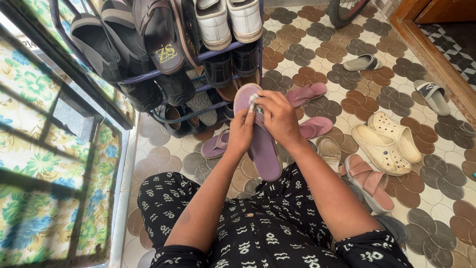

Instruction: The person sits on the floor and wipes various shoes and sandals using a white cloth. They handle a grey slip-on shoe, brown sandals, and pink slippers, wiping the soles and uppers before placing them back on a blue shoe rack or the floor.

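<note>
Purple sandal [263, 144] is off the floor, held in front of the knees, between both hands. Long axis runs near-far: one end up by the shoe rack [163, 79], the other end down toward the lap, tilted slightly right at the near end. What looks like the sole side faces the camera.

Left hand [241, 134] is closed around the sandal's left edge at mid-length, fingers wrapped behind it. This is the support grip.

Right hand [277, 116] is curled over the far half, pinching a small whitish wad, cloth [254, 103] or similar (too small to say which), pressed against the sandal surface. Fingers closed on the wad, palm touching the sandal.

Key relation: both hands sit on the far half. The right is nearer the far tip and the left just below it. The near half hangs free with nothing on it. Wad contact is at the far-left part of the sandal, so most of the length lies toward the person from there.

Floor around: matching purple sandal [216, 145] flat on the tiles just left of the held one, in front of the rack. Pink pair [310, 109] right of the hands. Cream clogs [389, 141] further right. Peach sandal [369, 181] near the right knee.
</note>
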